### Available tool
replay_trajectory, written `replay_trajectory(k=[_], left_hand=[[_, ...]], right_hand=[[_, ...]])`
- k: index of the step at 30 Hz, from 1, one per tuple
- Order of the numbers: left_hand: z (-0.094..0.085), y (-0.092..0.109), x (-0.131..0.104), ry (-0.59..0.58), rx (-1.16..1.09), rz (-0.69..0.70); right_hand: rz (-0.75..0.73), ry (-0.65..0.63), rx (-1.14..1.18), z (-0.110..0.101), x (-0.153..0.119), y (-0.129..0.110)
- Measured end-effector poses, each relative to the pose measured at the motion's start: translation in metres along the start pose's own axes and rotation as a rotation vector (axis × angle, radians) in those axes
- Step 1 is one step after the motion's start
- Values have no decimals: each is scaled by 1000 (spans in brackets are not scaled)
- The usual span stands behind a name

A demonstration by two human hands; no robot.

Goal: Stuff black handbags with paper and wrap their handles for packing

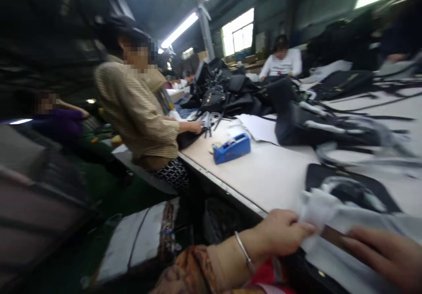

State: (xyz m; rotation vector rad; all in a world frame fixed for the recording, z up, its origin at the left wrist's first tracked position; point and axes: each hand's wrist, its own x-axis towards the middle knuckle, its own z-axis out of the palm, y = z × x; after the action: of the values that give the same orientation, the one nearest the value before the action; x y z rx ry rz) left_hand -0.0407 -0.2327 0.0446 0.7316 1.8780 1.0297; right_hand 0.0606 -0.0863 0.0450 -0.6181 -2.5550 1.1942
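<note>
Here at the near edge of the bench (260, 175), the left grip (285, 234) is clamped on the white material (319, 206), thumb and fingers together at its near left edge, with most of it bunched just beyond the fingertips and spreading off to the right. The right grip (391, 252) comes in from the right, its fingers against the right end of a narrow brown strip (334, 237) that lies over the white material; it's too blurred for me to tell whether they close on it. Just beyond the white material lies a dark bag (385, 195), clear wrapping (356, 190) over it. Farther left, well apart from both hands, sits a blue tape dispenser (232, 149), and past it a person in a striped top (138, 105) has a hand on dark material (191, 138) at the bench edge.
</note>
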Motion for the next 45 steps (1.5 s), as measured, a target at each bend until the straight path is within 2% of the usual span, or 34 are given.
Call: replay_trajectory(k=[2,4,9,15,19,21,24,25,28,31,34,41,45], left_hand=[[-5,9,-3,-10,16,120],[-10,13,-1,4,44,190],[-10,14,-3,17,91,287],[-8,8,0,95,135,341],[-8,3,2,85,132,339],[-7,0,2,73,105,338],[-7,-2,2,56,71,356],[-7,-3,2,52,74,361],[-8,-3,3,66,128,375],[-9,-5,2,85,151,408],[-9,-6,0,85,146,414],[-5,-8,-1,116,57,353],[0,-12,-1,174,0,315]], right_hand=[[73,-140,-117,-42,-17,11],[101,-243,-213,-58,-23,6],[154,-295,-86,-37,-10,-14],[265,-247,163,-19,3,-15],[314,-281,231,-24,4,-18],[299,-374,306,-33,0,-20],[318,-507,548,-42,-6,-25],[363,-499,645,-41,-7,-27],[546,-341,874,-24,-9,-35],[680,-149,999,-1,-10,-42],[745,6,1072,13,-10,-47],[758,133,1090,19,-9,-49],[759,114,1080,22,-6,-50]])
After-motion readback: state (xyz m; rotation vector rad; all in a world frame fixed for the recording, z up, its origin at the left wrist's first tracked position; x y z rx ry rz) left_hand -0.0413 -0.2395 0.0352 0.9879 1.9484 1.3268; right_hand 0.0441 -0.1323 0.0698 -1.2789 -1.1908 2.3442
